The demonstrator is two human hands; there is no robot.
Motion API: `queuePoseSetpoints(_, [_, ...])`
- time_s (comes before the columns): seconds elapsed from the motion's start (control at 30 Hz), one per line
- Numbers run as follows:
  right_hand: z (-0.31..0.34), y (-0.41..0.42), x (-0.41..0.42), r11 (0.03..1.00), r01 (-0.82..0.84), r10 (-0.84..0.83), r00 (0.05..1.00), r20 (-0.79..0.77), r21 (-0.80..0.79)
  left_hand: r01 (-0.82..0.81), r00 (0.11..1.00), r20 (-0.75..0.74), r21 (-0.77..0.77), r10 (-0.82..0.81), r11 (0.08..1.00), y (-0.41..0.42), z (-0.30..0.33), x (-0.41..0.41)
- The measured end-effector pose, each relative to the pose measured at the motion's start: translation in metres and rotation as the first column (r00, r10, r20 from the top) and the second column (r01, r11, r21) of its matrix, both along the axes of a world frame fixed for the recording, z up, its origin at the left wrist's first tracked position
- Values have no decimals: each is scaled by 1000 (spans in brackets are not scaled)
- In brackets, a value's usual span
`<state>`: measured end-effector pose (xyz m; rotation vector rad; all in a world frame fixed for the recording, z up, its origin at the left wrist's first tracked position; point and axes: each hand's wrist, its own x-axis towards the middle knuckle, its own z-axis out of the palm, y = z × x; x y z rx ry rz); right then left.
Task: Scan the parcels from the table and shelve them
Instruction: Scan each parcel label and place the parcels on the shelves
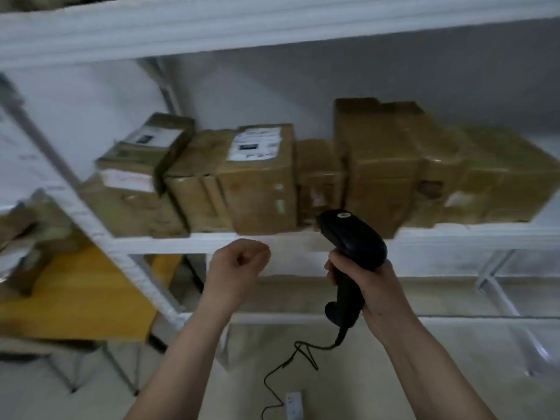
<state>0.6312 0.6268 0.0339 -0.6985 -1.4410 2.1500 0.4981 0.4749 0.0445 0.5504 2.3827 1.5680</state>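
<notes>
Several brown taped cardboard parcels stand in a row on a white shelf in front of me. One parcel bears a white label on top. My right hand grips the handle of a black barcode scanner, whose head points at the shelf's front edge below a small parcel. A black cable hangs from the scanner. My left hand is curled into a loose fist just below the shelf edge and holds nothing.
A yellow table with more parcels stands at the left, behind the rack's slanted white post. A higher shelf runs overhead. A white power strip lies on the floor between my arms.
</notes>
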Motion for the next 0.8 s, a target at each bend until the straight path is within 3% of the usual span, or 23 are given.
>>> queuePoseSetpoints(0.17, [-13, -98, -76, 977, -202, 200, 979, 43, 74, -226, 969, 121, 97, 214, 969, -133, -14, -45])
queuePoseSetpoints(0.4, [-23, -228, -166, 951, -306, 303, 951, 67, 52, -429, 897, 176, 134, 405, 893, -283, -25, -96])
queuePoseSetpoints(0.63, [-31, -309, -223, 912, -410, 410, 905, 112, -18, -530, 836, 259, 153, 484, 834, -360, -43, -123])
queuePoseSetpoints(0.8, [-37, -340, -265, 895, -446, 443, 887, 131, -10, -526, 832, 271, 106, 485, 844, -387, -56, -147])
